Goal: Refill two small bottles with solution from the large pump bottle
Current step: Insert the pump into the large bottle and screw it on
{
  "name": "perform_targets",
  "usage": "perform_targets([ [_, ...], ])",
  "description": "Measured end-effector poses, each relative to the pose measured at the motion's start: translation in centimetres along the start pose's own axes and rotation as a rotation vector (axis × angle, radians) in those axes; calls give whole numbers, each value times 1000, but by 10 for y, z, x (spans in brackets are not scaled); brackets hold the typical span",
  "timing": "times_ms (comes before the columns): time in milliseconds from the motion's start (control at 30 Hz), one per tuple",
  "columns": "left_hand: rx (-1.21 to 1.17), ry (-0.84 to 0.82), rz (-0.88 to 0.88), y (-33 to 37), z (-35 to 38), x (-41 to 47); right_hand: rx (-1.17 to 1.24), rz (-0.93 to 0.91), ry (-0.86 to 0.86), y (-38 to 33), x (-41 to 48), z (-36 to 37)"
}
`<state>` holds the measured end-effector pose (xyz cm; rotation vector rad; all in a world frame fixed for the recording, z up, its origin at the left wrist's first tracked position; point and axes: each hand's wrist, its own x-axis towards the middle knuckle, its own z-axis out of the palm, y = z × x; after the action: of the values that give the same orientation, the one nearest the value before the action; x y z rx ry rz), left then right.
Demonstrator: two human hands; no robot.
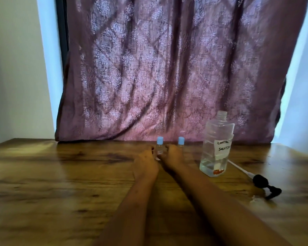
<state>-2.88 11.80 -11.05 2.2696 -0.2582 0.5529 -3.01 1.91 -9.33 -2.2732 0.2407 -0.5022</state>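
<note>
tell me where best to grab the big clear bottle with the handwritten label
Probably around the flat-sided body of the large clear plastic bottle, at label height, coming from its left side. It stands upright with its neck open, and the black pump head with white tube lies on the wooden table to its right.

Broad bare wooden table (60, 174) on the left and near side, open to any approach. Far edge shut off by the hanging curtain (167, 68). Two capped small bottles (160, 147) (181, 142) close together, left hand (146, 160) and right hand (172, 157) filling the gaps around the nearer one. Right side crowded by the large open bottle (215, 148) and the removed pump (263, 183) lying just beside it, a wet patch near the pump.
</note>
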Motion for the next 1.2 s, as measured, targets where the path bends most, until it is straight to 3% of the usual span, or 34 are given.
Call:
perform_targets([
  [100,-31,-8,42,7,-2,-3,34,-91,72,-9,-14,-31],
  [200,-119,-29,95,14,-3,-7,355,-301,130,-17,-29,-89],
  [300,-225,-40,235,35,-2,-25,619,-351,596,8,-47,-161],
  [367,-245,-99,300,48,1,-41,397,-142,912,46,-53,-191],
  [400,-240,-159,311,54,4,-50,191,4,909,69,-58,-200],
  [467,-259,-258,301,62,8,-61,-129,181,578,107,-62,-201],
  [533,-291,-285,276,67,12,-64,-289,204,207,123,-58,-191],
  [600,-351,-315,206,73,16,-61,-418,230,5,120,-55,-181],
  [767,-398,-347,67,94,38,-43,-581,373,-52,107,-48,-173],
  [900,-439,-315,42,118,62,-33,-435,396,-46,104,-48,-182],
  [1033,-653,-374,-28,119,89,-38,86,267,115,106,-46,-184],
  [1100,-646,-370,-24,115,92,-34,331,238,93,106,-46,-182],
  [1200,-608,-282,-6,106,87,-24,442,185,5,111,-49,-185],
])
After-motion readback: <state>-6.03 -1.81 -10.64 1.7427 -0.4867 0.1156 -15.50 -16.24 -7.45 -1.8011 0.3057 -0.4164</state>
